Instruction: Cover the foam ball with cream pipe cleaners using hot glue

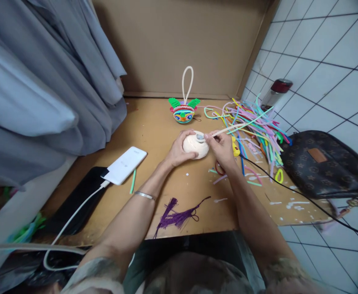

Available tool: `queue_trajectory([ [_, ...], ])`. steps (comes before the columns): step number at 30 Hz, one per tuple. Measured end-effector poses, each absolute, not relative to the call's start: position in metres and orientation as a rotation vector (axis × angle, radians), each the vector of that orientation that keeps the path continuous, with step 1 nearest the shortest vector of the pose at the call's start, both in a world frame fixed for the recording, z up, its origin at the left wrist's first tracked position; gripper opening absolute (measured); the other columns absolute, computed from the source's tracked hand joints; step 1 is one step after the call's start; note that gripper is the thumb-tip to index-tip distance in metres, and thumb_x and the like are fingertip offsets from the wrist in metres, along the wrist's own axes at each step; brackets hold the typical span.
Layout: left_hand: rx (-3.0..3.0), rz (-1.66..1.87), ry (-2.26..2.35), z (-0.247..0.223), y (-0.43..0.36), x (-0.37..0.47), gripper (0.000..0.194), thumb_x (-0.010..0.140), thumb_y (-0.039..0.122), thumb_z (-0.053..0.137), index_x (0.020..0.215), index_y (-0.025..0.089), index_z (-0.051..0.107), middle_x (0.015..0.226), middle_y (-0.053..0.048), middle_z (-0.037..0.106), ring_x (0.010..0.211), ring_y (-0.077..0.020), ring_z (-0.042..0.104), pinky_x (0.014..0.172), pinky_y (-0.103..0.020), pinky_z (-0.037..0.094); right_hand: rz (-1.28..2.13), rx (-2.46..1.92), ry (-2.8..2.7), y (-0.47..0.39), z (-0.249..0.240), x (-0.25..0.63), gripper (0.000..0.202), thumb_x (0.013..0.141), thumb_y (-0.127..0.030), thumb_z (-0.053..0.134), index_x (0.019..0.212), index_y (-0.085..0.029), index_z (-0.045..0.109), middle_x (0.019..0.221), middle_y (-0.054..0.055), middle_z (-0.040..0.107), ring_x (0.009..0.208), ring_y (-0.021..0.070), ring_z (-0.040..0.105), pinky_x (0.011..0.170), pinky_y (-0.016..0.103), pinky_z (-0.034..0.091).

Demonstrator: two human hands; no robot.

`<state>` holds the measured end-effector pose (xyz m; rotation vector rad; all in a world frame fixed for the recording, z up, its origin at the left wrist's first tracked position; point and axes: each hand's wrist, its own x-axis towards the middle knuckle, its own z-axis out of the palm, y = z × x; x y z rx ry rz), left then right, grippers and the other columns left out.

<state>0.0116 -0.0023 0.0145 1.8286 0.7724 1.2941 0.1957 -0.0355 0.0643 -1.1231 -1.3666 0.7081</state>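
Observation:
My left hand is closed around a cream ball that looks wrapped in fuzzy strands. On top of the ball a small greyish patch shows. Against its upper right side, my right hand pinches a cream pipe cleaner, whose long end sticks out to the right. Behind the ball stands a colourful animal-head ornament with green ears and a white loop. Partly hidden by my right hand is a yellow tool with a black cord. A dark red loop handle shows below that hand.
Many coloured pipe cleaners lie heaped at the right, beside a brown patterned bag and a red-lidded bottle. Purple tassels lie near the front edge. At left are a white power bank with cable, a black flat object and a grey curtain.

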Motion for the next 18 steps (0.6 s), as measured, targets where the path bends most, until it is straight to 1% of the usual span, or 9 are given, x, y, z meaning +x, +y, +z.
queue_trajectory([
  [3, 1.812, 1.279, 0.765, 0.0157, -0.0026, 0.0110, 0.077, 0.057, 0.035, 0.085, 0.128, 0.020, 0.060, 0.148, -0.015, 0.058, 0.137, -0.0362, 0.058, 0.121, -0.053, 0.044, 0.695, -1.162, -1.387, -0.0330, 0.0603, 0.1974, 0.044, 0.074, -0.065, 0.072, 0.076, -0.022, 0.062, 0.060, -0.005, 0.057, 0.059, 0.0125, 0.048, 0.059, 0.029, 0.035],
  [11, 1.828, 1.238, 0.750, 0.0180, -0.0025, 0.0082, 0.077, 0.058, 0.037, 0.085, 0.129, 0.021, 0.059, 0.151, -0.014, 0.055, 0.141, -0.0374, 0.055, 0.124, -0.054, 0.040, 0.627, -1.218, -1.493, -0.0282, 0.0554, 0.1999, 0.039, 0.079, -0.061, 0.068, 0.078, -0.023, 0.061, 0.060, -0.004, 0.057, 0.060, 0.0142, 0.050, 0.061, 0.030, 0.036],
  [18, 1.798, 1.199, 0.745, 0.0180, -0.0020, 0.0058, 0.074, 0.064, 0.039, 0.078, 0.132, 0.022, 0.057, 0.152, -0.014, 0.053, 0.145, -0.0386, 0.050, 0.127, -0.054, 0.036, 0.582, -1.278, -1.572, -0.0320, 0.0610, 0.2009, 0.024, 0.081, -0.045, 0.068, 0.079, -0.022, 0.063, 0.064, -0.003, 0.060, 0.063, 0.0149, 0.052, 0.066, 0.030, 0.040],
])
